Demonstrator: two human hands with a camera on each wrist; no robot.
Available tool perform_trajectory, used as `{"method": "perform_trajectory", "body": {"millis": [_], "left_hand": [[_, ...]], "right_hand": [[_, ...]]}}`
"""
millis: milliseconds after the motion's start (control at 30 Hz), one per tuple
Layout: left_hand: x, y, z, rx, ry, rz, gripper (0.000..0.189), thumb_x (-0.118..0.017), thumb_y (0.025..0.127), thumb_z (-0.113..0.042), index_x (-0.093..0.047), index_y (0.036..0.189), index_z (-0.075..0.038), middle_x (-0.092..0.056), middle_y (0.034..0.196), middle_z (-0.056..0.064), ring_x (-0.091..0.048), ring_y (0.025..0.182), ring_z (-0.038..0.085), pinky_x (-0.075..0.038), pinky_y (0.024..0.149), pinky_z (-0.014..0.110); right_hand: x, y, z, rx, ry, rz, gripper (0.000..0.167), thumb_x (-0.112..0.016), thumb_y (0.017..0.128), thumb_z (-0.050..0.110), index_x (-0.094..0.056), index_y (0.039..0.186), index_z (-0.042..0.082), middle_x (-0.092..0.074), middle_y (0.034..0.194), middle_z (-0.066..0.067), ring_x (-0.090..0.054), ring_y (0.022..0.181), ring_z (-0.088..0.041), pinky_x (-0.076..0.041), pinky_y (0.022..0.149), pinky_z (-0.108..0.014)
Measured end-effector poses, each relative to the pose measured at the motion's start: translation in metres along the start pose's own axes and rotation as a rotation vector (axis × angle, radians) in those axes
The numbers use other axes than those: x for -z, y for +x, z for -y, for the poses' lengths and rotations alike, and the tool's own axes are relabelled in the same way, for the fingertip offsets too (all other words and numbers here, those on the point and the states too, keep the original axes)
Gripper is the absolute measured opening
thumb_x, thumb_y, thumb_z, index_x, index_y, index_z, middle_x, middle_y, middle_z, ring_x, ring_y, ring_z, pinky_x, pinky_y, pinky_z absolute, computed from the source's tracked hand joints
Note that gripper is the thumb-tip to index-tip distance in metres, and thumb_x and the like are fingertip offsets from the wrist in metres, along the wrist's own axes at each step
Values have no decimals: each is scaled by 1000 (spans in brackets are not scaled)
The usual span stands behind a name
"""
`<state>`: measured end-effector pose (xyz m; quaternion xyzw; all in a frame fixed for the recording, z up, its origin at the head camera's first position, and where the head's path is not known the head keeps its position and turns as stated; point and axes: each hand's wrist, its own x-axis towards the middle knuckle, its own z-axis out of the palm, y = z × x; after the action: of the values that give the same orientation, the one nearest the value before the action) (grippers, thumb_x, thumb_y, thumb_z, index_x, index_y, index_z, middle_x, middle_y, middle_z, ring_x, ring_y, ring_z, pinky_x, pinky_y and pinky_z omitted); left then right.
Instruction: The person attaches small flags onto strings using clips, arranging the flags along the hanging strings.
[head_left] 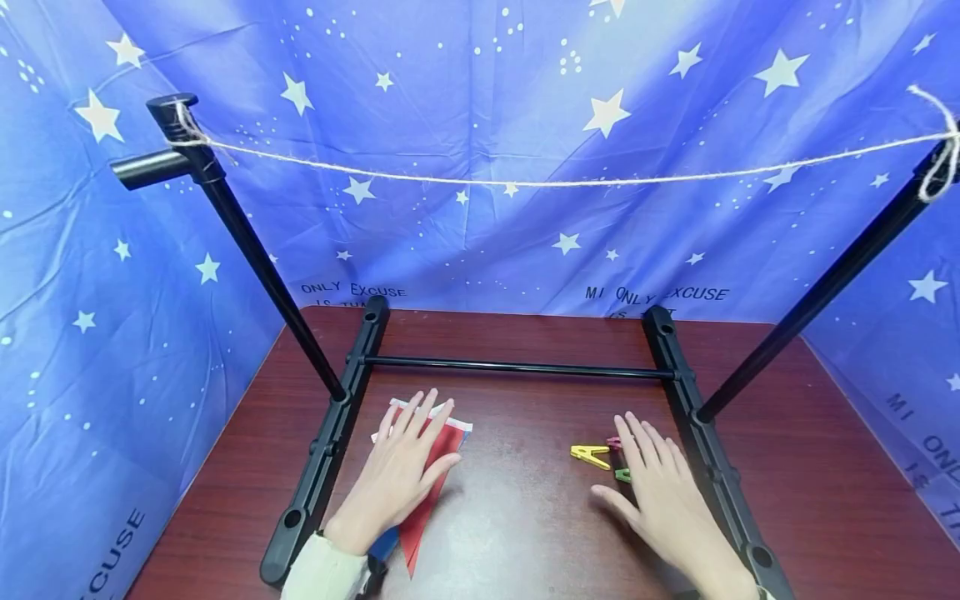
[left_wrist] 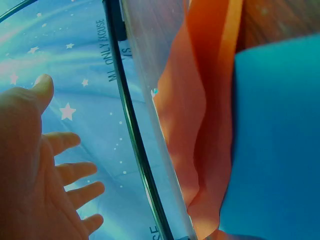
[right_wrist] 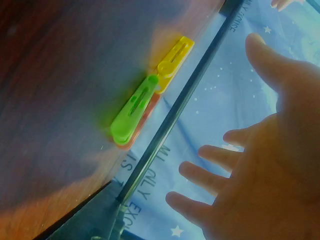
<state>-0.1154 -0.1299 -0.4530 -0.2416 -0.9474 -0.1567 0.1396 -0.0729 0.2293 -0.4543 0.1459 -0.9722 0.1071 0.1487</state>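
Blue curtain (head_left: 480, 242) lettered "ONLY EXCUSE", "MI ONLY EXCUSE", "IS" beneath

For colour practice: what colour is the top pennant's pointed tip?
Red; the head view shows the pennant's tip best.

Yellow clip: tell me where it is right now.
In the head view, the yellow clip lies on the table, right of centre, just left of the pink clip and the green clip.
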Motion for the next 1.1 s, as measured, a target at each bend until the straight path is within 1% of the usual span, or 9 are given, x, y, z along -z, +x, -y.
{"method": "perform_trajectory", "body": {"millis": [133, 267, 433, 600, 667, 733, 867, 967, 1100], "left_hand": [[2, 3, 2, 5, -39, 14, 66, -63, 95, -44, -43, 151, -14, -42, 155, 14, -36, 145, 33, -21, 118, 58], [3, 8, 6, 25, -50, 16, 72, -61, 93, -54, -43, 150, -14, -45, 152, 11, -38, 143, 31, -23, 119, 54], [3, 14, 13, 33, -64, -11, 76, -61, 90, -61, -47, 147, -14, -51, 147, 8, -45, 137, 28, -30, 116, 50], [2, 18, 20, 83, -131, 21, 75, -61, 88, -65, -49, 146, -18, -53, 144, 5, -48, 134, 27, -34, 114, 48], [2, 20, 22, 93, -146, 40, 75, -62, 87, -66, -50, 145, -19, -55, 142, 3, -49, 132, 26, -35, 114, 47], [2, 23, 24, 82, -160, 43, 74, -64, 86, -64, -52, 143, -18, -57, 138, 3, -52, 129, 26, -37, 112, 47], [5, 29, 28, 49, -173, 11, 66, -71, 85, -56, -59, 134, -15, -63, 128, 2, -58, 118, 24, -42, 105, 45], [8, 34, 32, 58, -172, 6, 61, -73, 85, -52, -60, 132, -15, -64, 124, 1, -59, 115, 23, -43, 103, 45], [11, 38, 38, 83, -169, 41, 57, -70, 89, -50, -60, 132, -15, -63, 125, 1, -58, 116, 23, -45, 102, 46]], "right_hand": [[4, 0, -4, -8, 28, 28, 92, -74, 83, 51, -35, 149, 0, -46, 145, -23, -44, 131, -43, -34, 105, -61], [9, -1, -7, -21, 59, 58, 86, -74, 85, 49, -40, 145, -2, -52, 138, -24, -47, 127, -43, -35, 104, -60], [11, -2, -13, -14, 77, 43, 80, -75, 84, 48, -46, 139, -2, -56, 130, -21, -50, 121, -41, -40, 98, -59], [10, -2, -21, 15, 88, 37, 77, -79, 80, 48, -51, 133, -1, -57, 128, -19, -51, 119, -39, -44, 91, -60], [9, -1, -23, 27, 94, 42, 76, -80, 78, 48, -53, 130, 1, -57, 126, -18, -52, 117, -39, -46, 89, -59], [9, 0, -25, 31, 101, 45, 74, -81, 77, 49, -55, 127, 2, -59, 122, -16, -54, 113, -37, -48, 86, -57], [9, 1, -28, 32, 103, 45, 69, -84, 73, 50, -58, 120, 6, -61, 111, -9, -55, 103, -30, -48, 80, -50], [9, 2, -30, 47, 101, 29, 64, -86, 70, 47, -60, 113, 7, -61, 102, -3, -55, 95, -24, -47, 75, -44], [8, 1, -32, 64, 99, 27, 61, -87, 68, 47, -62, 108, 9, -60, 95, 1, -53, 87, -18, -46, 70, -40]]}}
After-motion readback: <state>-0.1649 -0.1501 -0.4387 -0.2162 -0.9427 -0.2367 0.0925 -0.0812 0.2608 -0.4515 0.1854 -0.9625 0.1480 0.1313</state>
